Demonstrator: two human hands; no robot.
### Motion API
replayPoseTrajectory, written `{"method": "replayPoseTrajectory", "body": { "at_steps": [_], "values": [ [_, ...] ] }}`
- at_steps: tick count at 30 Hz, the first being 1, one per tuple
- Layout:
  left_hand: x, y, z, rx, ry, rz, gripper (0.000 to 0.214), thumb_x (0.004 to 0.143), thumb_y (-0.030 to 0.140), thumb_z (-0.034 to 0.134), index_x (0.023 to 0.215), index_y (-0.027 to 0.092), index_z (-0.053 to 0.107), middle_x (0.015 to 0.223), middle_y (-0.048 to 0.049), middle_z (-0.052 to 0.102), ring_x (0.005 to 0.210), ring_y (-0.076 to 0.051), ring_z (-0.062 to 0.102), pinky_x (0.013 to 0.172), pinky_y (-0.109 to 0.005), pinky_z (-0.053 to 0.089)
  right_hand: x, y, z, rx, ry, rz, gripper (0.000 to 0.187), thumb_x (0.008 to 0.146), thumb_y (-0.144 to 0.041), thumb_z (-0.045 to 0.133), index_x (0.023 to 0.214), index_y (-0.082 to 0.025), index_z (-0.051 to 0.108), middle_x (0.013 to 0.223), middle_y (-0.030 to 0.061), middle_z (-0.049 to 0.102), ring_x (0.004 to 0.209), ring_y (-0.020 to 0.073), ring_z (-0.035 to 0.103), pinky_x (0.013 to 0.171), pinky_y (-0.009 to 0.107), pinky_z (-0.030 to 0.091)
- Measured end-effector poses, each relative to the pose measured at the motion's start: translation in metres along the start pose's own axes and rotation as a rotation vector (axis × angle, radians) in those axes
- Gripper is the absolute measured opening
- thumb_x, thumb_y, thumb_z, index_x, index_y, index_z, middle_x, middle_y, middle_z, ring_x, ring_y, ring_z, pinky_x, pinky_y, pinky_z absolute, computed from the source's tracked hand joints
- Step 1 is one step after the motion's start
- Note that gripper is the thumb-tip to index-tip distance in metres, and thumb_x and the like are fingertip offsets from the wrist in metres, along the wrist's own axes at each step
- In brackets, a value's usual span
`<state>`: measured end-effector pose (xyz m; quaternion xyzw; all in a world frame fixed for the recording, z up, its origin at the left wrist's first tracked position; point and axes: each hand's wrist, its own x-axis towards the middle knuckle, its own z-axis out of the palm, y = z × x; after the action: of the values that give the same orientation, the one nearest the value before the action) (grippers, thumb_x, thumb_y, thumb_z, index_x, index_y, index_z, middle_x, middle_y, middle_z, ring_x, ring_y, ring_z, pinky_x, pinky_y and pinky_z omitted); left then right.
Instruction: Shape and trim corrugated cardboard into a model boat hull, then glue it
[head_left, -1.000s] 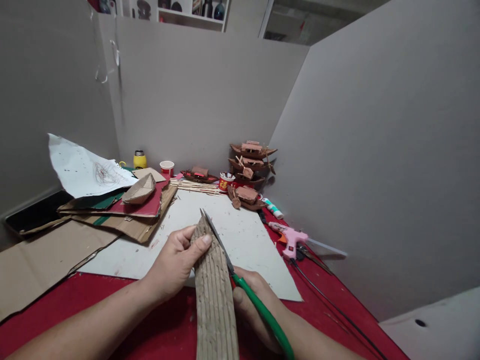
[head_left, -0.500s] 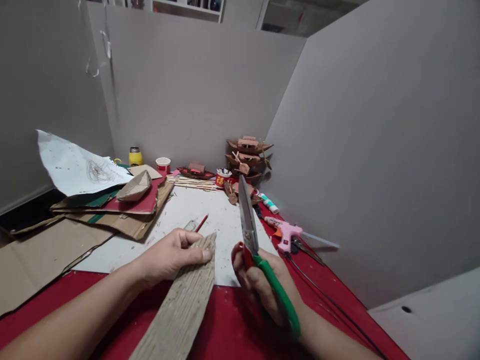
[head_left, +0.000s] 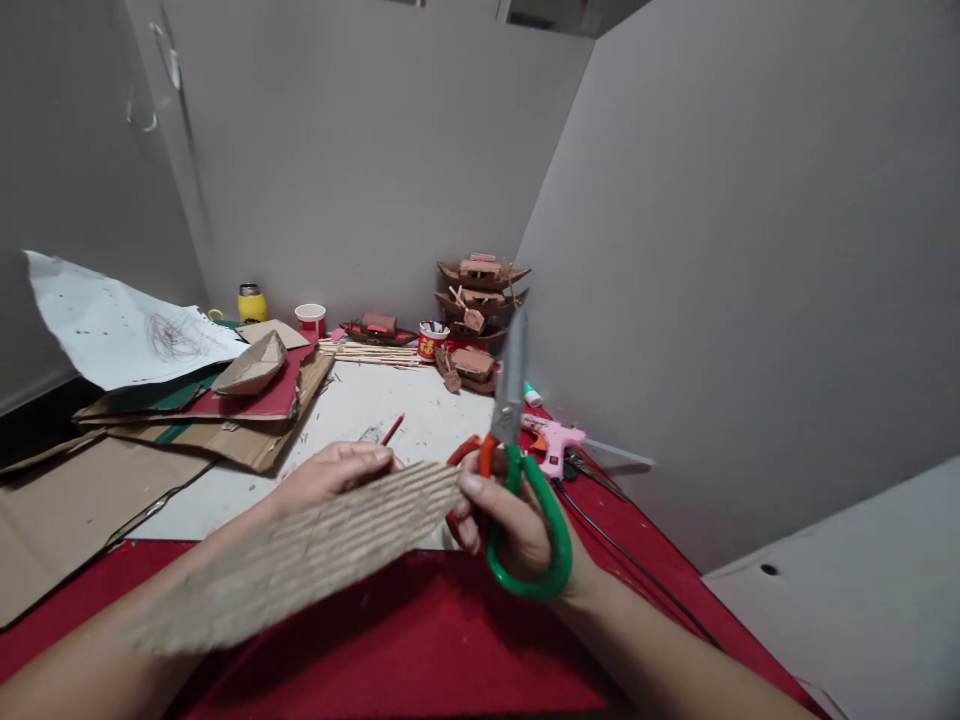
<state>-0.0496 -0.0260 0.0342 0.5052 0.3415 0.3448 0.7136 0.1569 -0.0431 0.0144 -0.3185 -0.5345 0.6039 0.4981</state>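
Observation:
My left hand grips a long pointed strip of corrugated cardboard, held almost level across the view with its tip to the right. My right hand is closed on green-and-orange-handled scissors, whose shut blades point straight up. The fingertips of my right hand touch the cardboard's pointed tip. Both hands hover above the red tabletop.
A white sheet with a red pencil lies behind my hands. Stacked cardboard and paper fill the left. Model boats, cups, skewers and a yellow flask stand at the back; a pink glue gun lies to the right.
My left hand swung the cardboard strip from pointing away to lying crosswise. My right hand lifted the scissors off the strip's edge and turned the blades upright.

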Motion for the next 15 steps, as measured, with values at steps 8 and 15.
{"method": "replayPoseTrajectory", "body": {
  "at_steps": [8, 15],
  "values": [
    [-0.005, -0.017, 0.021, -0.052, 0.038, 0.047, 0.027, 0.074, 0.038, 0.069, 0.082, 0.012, 0.071, 0.076, -0.0078, 0.068, 0.069, -0.017, 0.063, 0.060, -0.026, 0.050, 0.002, 0.011, 0.003, 0.059, 0.155, -0.031, 0.031, 0.078, -0.041, 0.067, 0.088, -0.019, 0.047, 0.063, -0.0019, 0.063, 0.047, 0.0122, 0.061, 0.042, 0.021, 0.049],
    [-0.006, 0.001, 0.010, -0.115, 0.305, 0.251, 0.021, 0.074, 0.029, 0.070, 0.063, 0.011, 0.064, 0.059, -0.0007, 0.061, 0.052, -0.009, 0.055, 0.050, -0.020, 0.044, -0.012, 0.004, 0.007, -0.355, -0.158, 0.001, 0.035, 0.083, -0.050, 0.057, 0.081, -0.017, 0.049, 0.054, -0.0057, 0.047, 0.043, 0.0072, 0.042, 0.042, 0.020, 0.035]
  ]
}}
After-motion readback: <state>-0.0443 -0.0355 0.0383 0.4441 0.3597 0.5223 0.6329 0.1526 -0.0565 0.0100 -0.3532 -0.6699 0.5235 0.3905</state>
